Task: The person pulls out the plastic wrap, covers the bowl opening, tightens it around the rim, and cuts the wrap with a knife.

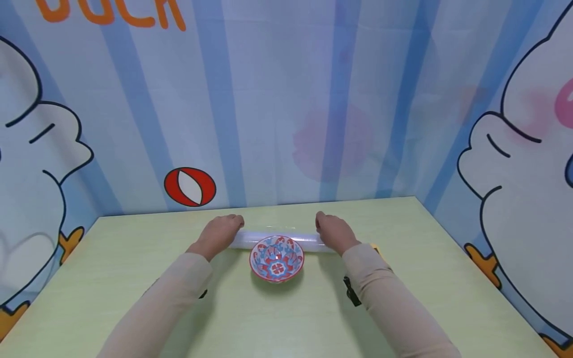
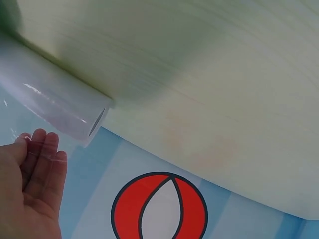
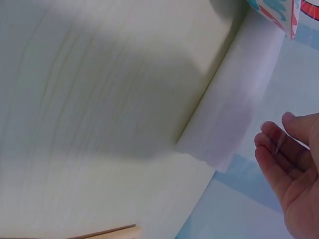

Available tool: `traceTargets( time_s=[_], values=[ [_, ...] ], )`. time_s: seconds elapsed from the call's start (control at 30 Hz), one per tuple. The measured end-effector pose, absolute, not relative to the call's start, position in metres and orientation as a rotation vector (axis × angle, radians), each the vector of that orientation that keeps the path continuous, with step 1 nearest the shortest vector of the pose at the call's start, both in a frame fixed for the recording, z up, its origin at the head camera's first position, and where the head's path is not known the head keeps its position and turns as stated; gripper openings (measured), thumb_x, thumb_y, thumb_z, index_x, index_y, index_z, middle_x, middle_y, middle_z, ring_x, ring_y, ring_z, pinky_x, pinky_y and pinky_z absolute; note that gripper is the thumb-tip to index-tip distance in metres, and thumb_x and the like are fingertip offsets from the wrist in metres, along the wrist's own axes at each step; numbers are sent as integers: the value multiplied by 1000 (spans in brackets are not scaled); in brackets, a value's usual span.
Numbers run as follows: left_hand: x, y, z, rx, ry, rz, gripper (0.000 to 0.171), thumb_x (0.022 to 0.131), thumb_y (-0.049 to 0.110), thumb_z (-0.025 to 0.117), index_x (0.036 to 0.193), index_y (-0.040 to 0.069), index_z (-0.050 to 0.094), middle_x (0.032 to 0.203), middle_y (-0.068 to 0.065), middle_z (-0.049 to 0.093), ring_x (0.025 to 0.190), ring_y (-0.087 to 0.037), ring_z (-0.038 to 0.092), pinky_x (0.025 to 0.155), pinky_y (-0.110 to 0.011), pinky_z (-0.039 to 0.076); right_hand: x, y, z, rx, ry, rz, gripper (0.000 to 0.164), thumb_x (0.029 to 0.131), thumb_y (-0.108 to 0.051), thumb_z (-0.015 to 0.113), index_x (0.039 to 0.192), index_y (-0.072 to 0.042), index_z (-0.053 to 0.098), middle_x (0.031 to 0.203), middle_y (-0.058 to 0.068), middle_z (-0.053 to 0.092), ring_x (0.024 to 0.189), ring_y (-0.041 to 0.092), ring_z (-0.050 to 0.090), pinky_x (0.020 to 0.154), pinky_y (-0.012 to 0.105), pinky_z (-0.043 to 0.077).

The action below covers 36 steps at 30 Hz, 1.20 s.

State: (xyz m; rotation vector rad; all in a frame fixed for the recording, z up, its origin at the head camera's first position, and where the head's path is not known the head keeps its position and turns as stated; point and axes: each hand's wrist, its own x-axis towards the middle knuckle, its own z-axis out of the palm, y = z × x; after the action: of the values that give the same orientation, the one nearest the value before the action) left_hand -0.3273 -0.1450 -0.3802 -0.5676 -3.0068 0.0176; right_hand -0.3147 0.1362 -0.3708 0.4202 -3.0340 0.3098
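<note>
A: Why's the cling film roll [image 1: 309, 242] lying crosswise behind the patterned bowl [image 1: 277, 259]?

B: Probably so its width spans both hands. Left hand [image 1: 217, 236] has thumb and fingertips together, pinching the clear film [image 1: 282, 227]; right hand [image 1: 337, 233] has curled fingers gripping it too, how firmly is hard to tell. Likely spread like that to stop it bunching, lol.

A: And the roll itself?

B: On the table [image 1: 277, 318], just nearer the person than the fingertips, not gripped.
</note>
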Motion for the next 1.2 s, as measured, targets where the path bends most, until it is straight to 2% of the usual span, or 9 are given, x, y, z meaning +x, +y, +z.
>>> traceTargets(
  time_s=[0.3,0.5,0.77,1.03,1.2],
  values=[
    [-327,-149,-378,-592,-2974,46,32,83,7,66,114,7,59,105,-8,65,92,-21,62,85,-34,53,-319,137,-364,449,-3069,290,14,85,-9,62,98,-3,58,90,9,64,83,23,60,76,35,51],
    [-324,-152,-374,-572,-3034,-38,33,84,7,65,116,8,57,108,-7,63,96,-22,59,87,-35,52,-318,138,-361,496,-3031,219,15,88,-5,55,98,-4,68,97,10,67,94,24,62,83,35,52],
    [-322,-156,-367,-555,-3062,-127,33,87,8,61,119,9,56,111,-7,63,98,-23,59,87,-37,52,-316,139,-352,504,-3007,229,17,90,-5,53,97,-5,68,96,10,68,93,24,63,83,36,52],
    [-323,-161,-362,-501,-3078,-247,25,93,13,52,117,10,56,109,-6,61,97,-22,57,86,-38,51,-319,139,-345,500,-2999,198,17,91,-8,53,100,-5,67,98,9,68,94,24,63,84,35,52],
    [-323,-163,-359,-517,-3066,-226,25,92,13,54,117,10,56,108,-6,62,97,-23,57,87,-38,51,-318,139,-340,516,-2981,205,16,91,-7,53,100,-4,67,98,10,68,94,24,63,83,35,52]
  ],
)
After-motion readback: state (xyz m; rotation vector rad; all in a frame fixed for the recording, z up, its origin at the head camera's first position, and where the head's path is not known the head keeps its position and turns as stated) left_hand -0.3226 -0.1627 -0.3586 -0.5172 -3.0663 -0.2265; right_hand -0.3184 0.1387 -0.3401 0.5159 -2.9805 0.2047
